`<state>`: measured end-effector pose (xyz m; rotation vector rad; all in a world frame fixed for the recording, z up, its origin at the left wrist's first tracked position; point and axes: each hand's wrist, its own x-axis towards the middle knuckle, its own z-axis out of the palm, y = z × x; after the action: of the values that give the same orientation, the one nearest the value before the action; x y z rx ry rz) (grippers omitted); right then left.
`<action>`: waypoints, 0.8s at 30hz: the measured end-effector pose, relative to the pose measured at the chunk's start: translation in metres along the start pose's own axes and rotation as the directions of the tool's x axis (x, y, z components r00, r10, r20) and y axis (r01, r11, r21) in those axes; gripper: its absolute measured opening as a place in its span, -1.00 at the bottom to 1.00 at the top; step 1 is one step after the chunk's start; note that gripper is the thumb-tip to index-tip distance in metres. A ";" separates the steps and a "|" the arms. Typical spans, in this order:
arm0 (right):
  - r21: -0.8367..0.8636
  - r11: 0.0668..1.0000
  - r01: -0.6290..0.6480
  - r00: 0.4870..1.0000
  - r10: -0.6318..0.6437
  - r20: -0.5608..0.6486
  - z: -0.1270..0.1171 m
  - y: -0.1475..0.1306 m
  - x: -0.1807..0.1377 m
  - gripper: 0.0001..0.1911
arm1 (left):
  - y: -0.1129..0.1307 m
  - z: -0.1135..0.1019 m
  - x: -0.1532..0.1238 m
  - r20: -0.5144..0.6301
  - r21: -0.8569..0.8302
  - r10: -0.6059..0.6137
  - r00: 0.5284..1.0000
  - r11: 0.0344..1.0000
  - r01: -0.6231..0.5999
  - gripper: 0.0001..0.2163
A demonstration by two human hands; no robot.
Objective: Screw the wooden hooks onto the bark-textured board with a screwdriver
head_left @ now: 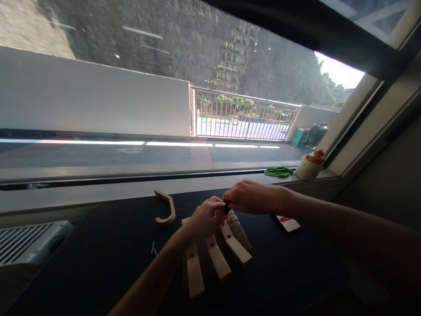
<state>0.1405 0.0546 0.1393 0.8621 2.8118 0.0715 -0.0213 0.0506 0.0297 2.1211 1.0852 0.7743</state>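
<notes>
My right hand point(251, 196) is closed round a small black piece point(226, 206), too dark to name. My left hand point(205, 219) is right beside it, thumb and fingers pinched together near the black piece; what they grip is hidden. Beneath both hands lies a wooden rack with several pale wooden hooks point(219, 261), which have dark holes. A strip of bark-like wood point(239, 230) shows along its right side. Part of the rack is covered by my left hand and forearm. A loose J-shaped wooden hook point(171, 208) lies apart at the back left.
Loose screws point(153, 249) lie on the dark table point(125, 245) left of the rack. A white and red card point(288, 224) is under my right forearm. On the windowsill are a green cloth point(278, 171) and a white pot point(308, 169). A radiator point(33, 243) stands at left.
</notes>
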 end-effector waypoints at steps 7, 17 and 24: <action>-0.027 0.999 -0.024 1.000 0.023 -0.008 0.002 -0.003 0.002 -0.75 | 0.005 -0.002 -0.001 0.000 0.018 0.001 1.000 1.000 -0.001 -0.84; 0.077 0.997 0.033 0.998 -0.029 -0.049 -0.003 0.001 -0.010 -0.84 | -0.001 0.001 -0.002 -0.007 -0.008 0.011 1.000 1.000 -0.011 -0.83; 0.034 0.999 0.011 1.000 -0.010 -0.023 -0.004 0.000 -0.004 -0.84 | -0.003 0.003 -0.001 -0.017 0.014 0.014 1.000 1.000 -0.013 -0.85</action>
<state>0.1427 0.0521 0.1437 0.8588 2.8465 0.0327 -0.0210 0.0505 0.0252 2.1391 1.0889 0.7943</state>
